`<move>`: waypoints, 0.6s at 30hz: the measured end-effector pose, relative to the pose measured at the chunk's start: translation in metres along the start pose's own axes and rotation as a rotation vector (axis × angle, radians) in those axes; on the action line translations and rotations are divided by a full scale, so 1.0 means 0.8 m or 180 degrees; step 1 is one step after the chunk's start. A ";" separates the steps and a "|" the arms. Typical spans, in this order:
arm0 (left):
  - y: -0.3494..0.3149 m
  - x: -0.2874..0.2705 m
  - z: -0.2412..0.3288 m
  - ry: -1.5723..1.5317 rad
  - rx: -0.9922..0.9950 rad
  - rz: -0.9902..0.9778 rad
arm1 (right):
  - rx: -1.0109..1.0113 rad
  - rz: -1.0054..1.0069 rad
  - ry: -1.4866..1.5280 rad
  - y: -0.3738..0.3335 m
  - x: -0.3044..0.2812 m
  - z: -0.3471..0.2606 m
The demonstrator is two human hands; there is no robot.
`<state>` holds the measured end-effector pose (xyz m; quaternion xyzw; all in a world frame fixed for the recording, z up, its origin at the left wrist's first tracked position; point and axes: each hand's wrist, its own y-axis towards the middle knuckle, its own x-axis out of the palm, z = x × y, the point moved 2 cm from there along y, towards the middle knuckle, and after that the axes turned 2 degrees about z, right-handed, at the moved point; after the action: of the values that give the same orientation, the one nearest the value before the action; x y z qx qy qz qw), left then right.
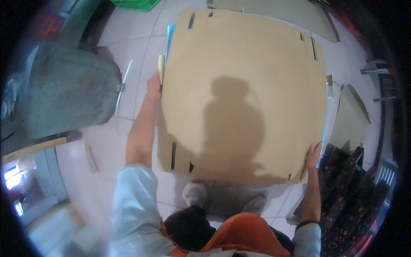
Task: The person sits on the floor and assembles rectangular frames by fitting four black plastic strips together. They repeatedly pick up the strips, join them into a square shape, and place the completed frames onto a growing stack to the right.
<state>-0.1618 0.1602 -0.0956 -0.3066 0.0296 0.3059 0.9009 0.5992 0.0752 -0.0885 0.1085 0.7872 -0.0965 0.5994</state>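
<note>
A large flat tan cardboard sheet (pixel 184 115) with dark slots near its corners spreads out in front of me, my shadow lying across it. My left hand (pixel 155 83) grips its left edge, beside a small cream strip (pixel 161 64) that sticks out there. Lower down on the opposite side, my right hand (pixel 314 155) holds the right edge near the close corner. Some fingertips of both hands are hidden by the edges. A blue piece (pixel 171 32) peeks out under the far left edge; what else lies beneath the sheet is hidden.
To the left stands a grey-green rounded bin-like object (pixel 77 90). Flat grey-tan boards (pixel 291 15) lie on the tiled floor (pixel 132 55) beyond the sheet, and another board (pixel 349 115) lies right. Dark flower-patterned fabric (pixel 338 192) is at lower right, a green bag (pixel 137 3) far left.
</note>
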 end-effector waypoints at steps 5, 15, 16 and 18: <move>0.003 0.018 0.003 0.0809 0.0130 0.0421 | -0.0083 0.0082 -0.0113 -0.015 -0.008 0.002; 0.019 0.027 0.018 -0.0478 -0.0148 0.0241 | -0.0038 0.0050 -0.0150 -0.010 -0.011 -0.011; 0.028 0.015 0.015 -0.0592 -0.0285 0.0111 | -0.0069 0.0054 -0.0201 -0.010 -0.008 -0.013; 0.045 0.001 0.025 0.1434 0.0286 0.0232 | -0.0132 0.0053 -0.0112 -0.006 -0.003 -0.009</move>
<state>-0.1843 0.1951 -0.0988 -0.3254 0.2545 0.2604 0.8726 0.5914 0.0724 -0.0844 0.1010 0.7774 -0.0770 0.6160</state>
